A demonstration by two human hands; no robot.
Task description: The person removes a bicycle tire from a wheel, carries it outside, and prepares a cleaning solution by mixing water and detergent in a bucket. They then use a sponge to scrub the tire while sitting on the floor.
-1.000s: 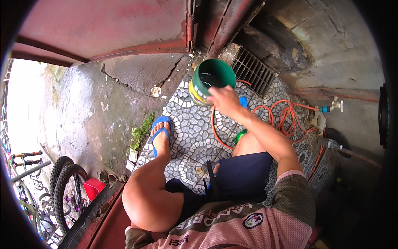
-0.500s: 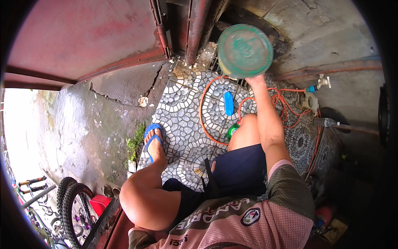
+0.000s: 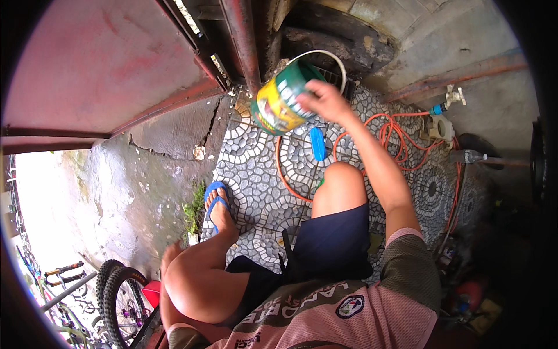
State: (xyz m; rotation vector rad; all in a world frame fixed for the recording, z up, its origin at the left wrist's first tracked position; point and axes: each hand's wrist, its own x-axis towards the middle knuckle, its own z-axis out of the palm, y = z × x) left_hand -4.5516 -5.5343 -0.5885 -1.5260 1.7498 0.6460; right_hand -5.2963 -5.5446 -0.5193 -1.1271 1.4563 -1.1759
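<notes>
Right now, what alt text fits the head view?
The right hand is at a tilted green bucket; blur hides whether it grips. The left hand is beside the left knee. An orange hose and a blue object lie on patterned floor.

Pink-and-olive jersey [image 3: 386, 311], navy shorts [image 3: 334, 244], blue flip-flop [image 3: 214, 187]

Under the right hand [image 3: 325, 102] I see a floor [image 3: 250, 168] of grey stones ringed with white. A long blue object [image 3: 318, 144] lies on it, just nearer the person than that hand. An orange hose [image 3: 290, 191] curves past on the left and loops to the right. Farther left of the hand, a blue flip-flop [image 3: 215, 185] rests on the stones.
</notes>
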